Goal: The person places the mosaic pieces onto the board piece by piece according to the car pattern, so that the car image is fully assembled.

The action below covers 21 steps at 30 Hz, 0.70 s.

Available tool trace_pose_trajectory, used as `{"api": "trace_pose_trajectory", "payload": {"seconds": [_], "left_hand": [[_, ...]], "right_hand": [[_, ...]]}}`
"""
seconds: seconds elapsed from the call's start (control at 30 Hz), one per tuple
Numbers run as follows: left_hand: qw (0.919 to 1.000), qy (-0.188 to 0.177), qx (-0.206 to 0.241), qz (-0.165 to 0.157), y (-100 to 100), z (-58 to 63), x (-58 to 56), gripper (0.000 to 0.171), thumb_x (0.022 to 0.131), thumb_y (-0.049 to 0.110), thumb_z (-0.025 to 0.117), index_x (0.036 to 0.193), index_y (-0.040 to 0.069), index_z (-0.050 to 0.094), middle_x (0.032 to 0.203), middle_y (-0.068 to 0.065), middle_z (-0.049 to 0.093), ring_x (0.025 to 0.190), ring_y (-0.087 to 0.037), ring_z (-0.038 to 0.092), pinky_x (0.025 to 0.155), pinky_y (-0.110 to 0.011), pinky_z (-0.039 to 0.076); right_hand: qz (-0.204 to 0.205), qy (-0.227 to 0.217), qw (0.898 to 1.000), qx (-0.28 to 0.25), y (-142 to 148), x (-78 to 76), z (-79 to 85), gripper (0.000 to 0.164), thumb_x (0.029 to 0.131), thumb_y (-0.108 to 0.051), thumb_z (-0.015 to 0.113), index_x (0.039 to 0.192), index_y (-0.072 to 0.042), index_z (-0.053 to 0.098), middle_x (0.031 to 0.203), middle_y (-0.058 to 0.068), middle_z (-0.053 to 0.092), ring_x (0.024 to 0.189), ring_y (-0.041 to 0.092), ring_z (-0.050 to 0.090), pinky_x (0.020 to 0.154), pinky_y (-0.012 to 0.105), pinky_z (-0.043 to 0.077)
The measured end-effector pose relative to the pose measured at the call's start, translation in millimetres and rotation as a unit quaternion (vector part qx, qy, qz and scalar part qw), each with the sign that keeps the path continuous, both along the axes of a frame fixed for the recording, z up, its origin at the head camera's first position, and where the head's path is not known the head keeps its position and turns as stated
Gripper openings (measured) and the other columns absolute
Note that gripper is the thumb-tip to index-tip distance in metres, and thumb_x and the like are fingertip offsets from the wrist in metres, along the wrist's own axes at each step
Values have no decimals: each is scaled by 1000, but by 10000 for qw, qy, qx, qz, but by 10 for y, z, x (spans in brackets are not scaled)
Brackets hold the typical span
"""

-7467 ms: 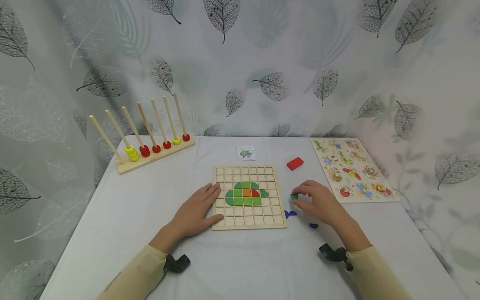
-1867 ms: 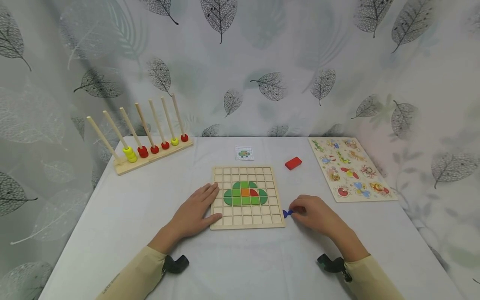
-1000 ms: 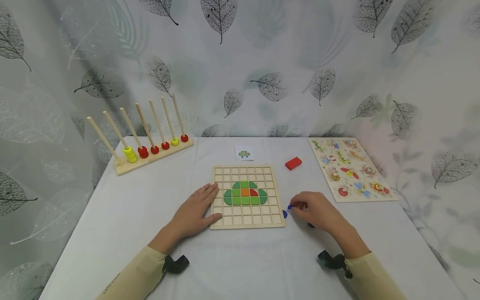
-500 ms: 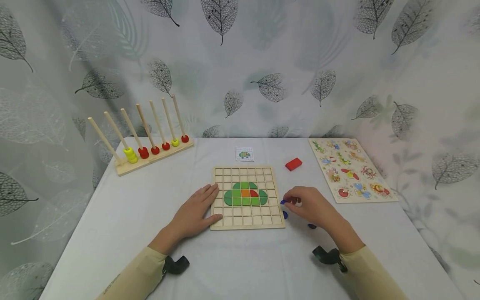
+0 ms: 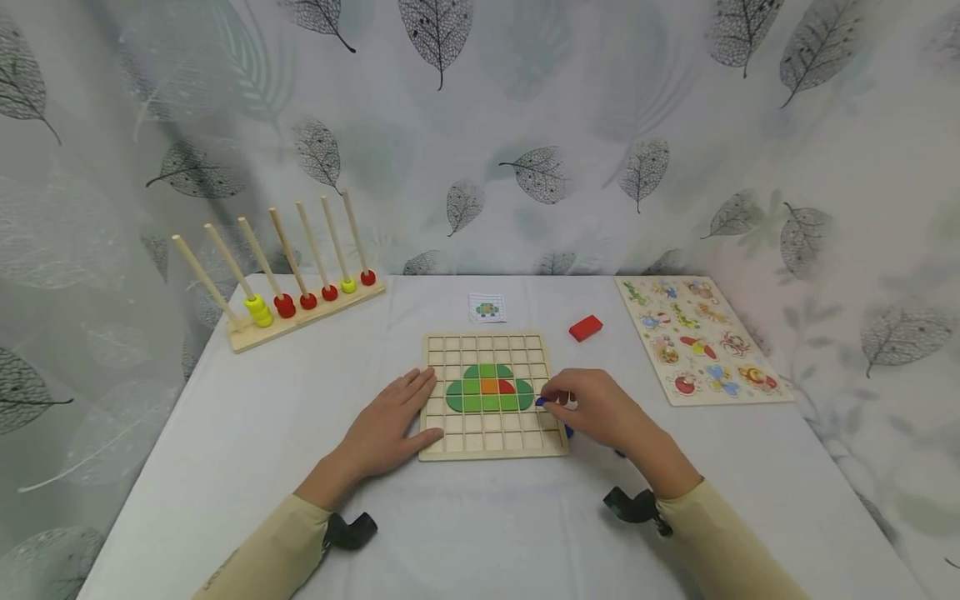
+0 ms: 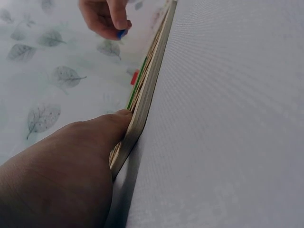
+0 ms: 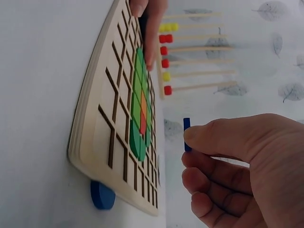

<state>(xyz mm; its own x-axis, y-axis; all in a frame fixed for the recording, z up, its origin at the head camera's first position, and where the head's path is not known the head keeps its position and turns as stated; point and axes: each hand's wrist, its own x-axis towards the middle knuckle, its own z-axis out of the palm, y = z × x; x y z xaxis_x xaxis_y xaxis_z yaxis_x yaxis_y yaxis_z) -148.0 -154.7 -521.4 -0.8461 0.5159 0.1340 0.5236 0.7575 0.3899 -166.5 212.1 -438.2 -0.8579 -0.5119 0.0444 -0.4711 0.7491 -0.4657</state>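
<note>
A wooden grid board lies on the table, with green, orange and red tiles set in its middle cells. My left hand rests flat on the board's left edge, fingers straight. Over the board's right side, my right hand pinches a small blue tile between thumb and index finger; in the right wrist view the tile stands on edge, above the grid. Another blue piece lies against the board's right edge. A third dark blue piece is partly hidden below the right hand.
A small pattern card lies behind the board, with a red block to its right. A peg abacus with red and yellow beads stands at back left. An animal picture puzzle lies at right.
A green piece has gone into the board's right side. The right hand then picked up a blue tile beside the board and moved left over its edge. The left hand stays put.
</note>
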Motion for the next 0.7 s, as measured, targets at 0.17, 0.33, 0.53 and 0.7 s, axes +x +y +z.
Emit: {"api": "trace_pose_trajectory", "payload": {"seconds": [0.17, 0.33, 0.53, 0.7], "left_hand": [[10000, -4, 31, -39, -2, -11, -1, 90, 105, 56, 65, 170, 3, 33, 178, -9, 27, 164, -32, 22, 131, -51, 24], [10000, -9, 15, 0, -2, 1, 4, 91, 104, 56, 66, 170, 3, 33, 178, -8, 27, 164, -31, 22, 131, -50, 23], [10000, -5, 5, 8, -3, 4, 5, 91, 104, 56, 66, 170, 3, 33, 178, -9, 27, 164, -32, 22, 131, -50, 24], [10000, 16, 19, 1, -6, 0, -3, 91, 103, 56, 66, 170, 3, 33, 178, -8, 27, 164, -31, 22, 131, -49, 23]], "right_hand": [[-15, -126, 9999, 40, -126, -11, -43, 13, 95, -15, 87, 107, -16, 83, 91, -15, 69, 86, 11, 62, 76, 29, 58], [39, -94, 9999, 116, -243, -21, -96, 11, 94, -17, 88, 104, -18, 84, 89, -15, 68, 84, 10, 61, 76, 28, 58], [-42, -291, 9993, 214, -373, -9, -176, 11, 94, -19, 88, 104, -17, 84, 86, -15, 66, 83, 11, 59, 77, 29, 57], [-206, -279, 9986, 410, -454, 1, -246, 12, 94, -21, 89, 103, -18, 84, 85, -14, 66, 83, 12, 58, 78, 29, 56]]}}
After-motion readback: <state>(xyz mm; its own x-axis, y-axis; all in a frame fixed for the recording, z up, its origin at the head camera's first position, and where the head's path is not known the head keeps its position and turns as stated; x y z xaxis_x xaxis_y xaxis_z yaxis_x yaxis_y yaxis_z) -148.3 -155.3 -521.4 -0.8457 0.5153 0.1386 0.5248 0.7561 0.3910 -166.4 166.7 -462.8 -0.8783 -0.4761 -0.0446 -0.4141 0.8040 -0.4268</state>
